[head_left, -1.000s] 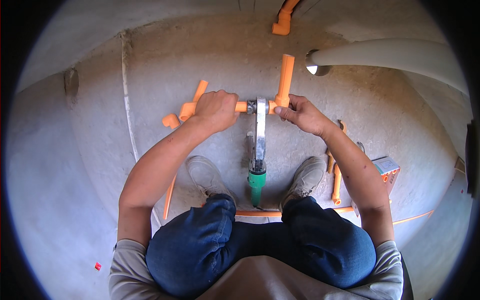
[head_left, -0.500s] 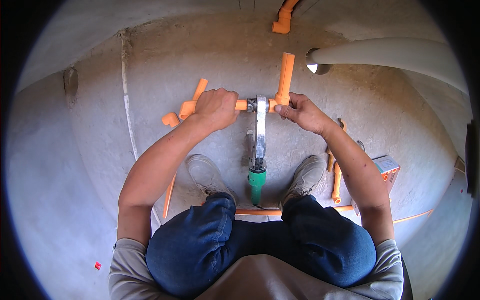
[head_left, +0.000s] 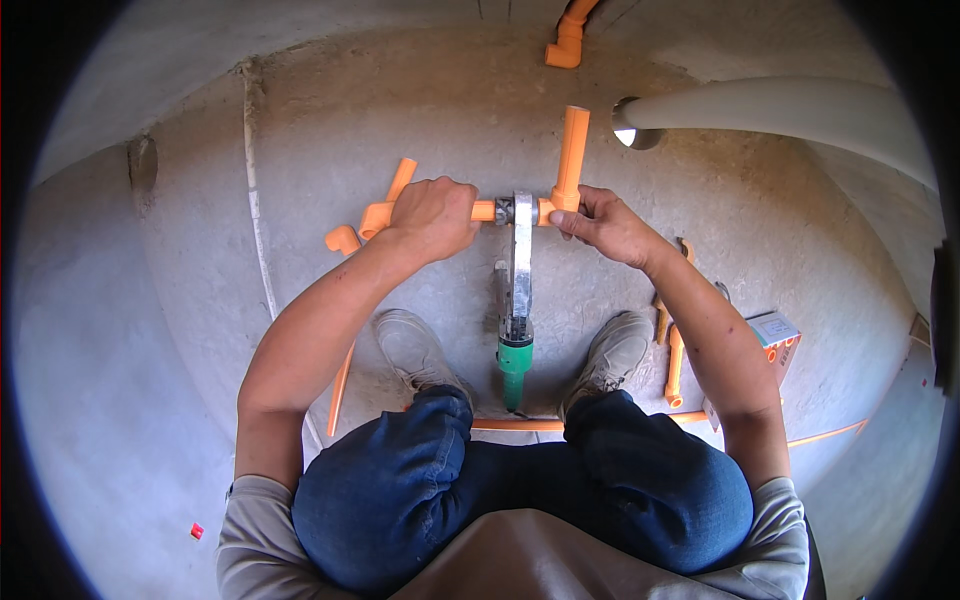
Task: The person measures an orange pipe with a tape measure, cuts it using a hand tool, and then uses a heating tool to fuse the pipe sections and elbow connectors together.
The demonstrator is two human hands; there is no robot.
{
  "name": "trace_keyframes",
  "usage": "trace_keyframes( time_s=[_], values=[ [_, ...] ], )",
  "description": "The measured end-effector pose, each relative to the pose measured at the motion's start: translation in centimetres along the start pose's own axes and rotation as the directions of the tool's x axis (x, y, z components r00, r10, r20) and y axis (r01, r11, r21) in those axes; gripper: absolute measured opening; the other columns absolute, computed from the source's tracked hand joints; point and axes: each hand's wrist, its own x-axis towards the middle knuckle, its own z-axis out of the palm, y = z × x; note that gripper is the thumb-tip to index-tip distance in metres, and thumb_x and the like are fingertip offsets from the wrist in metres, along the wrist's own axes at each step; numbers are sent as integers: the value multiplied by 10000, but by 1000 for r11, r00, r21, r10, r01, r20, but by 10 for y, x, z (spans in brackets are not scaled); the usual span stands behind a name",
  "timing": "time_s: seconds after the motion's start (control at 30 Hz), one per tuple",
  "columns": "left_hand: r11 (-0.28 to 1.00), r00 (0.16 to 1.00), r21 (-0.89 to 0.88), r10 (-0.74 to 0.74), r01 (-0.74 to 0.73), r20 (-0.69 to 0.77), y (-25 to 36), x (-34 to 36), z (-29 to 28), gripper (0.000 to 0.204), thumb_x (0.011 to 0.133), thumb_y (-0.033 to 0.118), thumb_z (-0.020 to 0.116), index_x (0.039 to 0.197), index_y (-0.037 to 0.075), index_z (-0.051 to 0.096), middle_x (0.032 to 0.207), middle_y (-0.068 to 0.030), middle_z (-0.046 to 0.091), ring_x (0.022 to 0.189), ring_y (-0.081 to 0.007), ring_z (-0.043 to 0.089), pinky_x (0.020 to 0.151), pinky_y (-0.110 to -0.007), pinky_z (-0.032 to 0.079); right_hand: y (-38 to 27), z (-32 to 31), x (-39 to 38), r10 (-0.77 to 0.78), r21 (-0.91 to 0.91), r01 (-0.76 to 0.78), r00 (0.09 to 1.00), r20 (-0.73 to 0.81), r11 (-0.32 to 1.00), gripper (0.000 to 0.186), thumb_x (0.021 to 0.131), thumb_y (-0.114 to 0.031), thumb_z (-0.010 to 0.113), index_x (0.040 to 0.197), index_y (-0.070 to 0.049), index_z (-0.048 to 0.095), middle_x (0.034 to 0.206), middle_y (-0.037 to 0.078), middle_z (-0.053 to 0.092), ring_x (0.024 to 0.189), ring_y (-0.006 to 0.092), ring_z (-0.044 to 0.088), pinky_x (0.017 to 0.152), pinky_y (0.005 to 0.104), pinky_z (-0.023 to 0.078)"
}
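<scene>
hands: barely shifted from half a second ago; your left hand [head_left: 435, 218] and right hand [head_left: 605, 228] keep their places either side of the heating tool [head_left: 521, 270].
step: you seem to be warming two ends at once.
next move: it likely calls for an even grip, both pieces square to the heating tool.
orange pipe: clamped in your left fist, its end [head_left: 483, 211] left of the heating tool, meeting the dark socket [head_left: 504, 211].
tee fitting: gripped by right thumb and fingers, its body [head_left: 562, 205] just right of the heating tool; the second pipe [head_left: 571, 150] points away from you.
elbow fitting [head_left: 376, 217]: past your left fist, farther left of the heating tool.
</scene>
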Motion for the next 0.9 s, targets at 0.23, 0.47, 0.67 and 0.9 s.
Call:
trace_keyframes(
  time_s=[0.23, 0.47, 0.67, 0.9],
  values=[
    [999, 996, -6, -34, 35, 81, 5, 1, -8, 258, 854, 249, 735, 981, 24, 733, 942, -219, 725, 925, -393, 709, 813, -493, 557, 2, 1, 0, -8, 5, 8, 1000, -27, 1000, 430, 987, -385, 695, 1195, -11, 651, 896, 41, 670, 825, 131, 596, 799, 304, 502],
    [1000, 998, -10, -13, 14, 69, 1, 1, -6, 242, 854, 229, 711, 1014, 49, 734, 901, -206, 722, 880, -389, 705, 779, -503, 550, 1, 1, 1, -7, -11, 6, 1000, -30, 1000, 428, 983, -400, 697, 1170, -17, 659, 880, 42, 663, 821, 130, 598, 790, 301, 499],
    [999, 994, -20, -33, 35, 106, 3, 2, -9, 276, 865, 262, 736, 1004, 24, 736, 973, -214, 721, 948, -393, 704, 827, -494, 552, 1, 2, 1, -21, 3, 21, 999, -33, 1000, 424, 979, -400, 700, 1151, -14, 662, 876, 42, 664, 819, 131, 603, 787, 300, 499],
    [999, 995, -39, 26, -23, 92, -3, 8, -9, 240, 849, 247, 705, 953, 33, 737, 893, -188, 730, 872, -377, 704, 778, -493, 544, 1, 6, -1, -42, 18, 43, 997, -72, 999, 429, 981, -404, 696, 1150, -11, 654, 876, 45, 665, 816, 133, 602, 787, 303, 498]
  ],
)
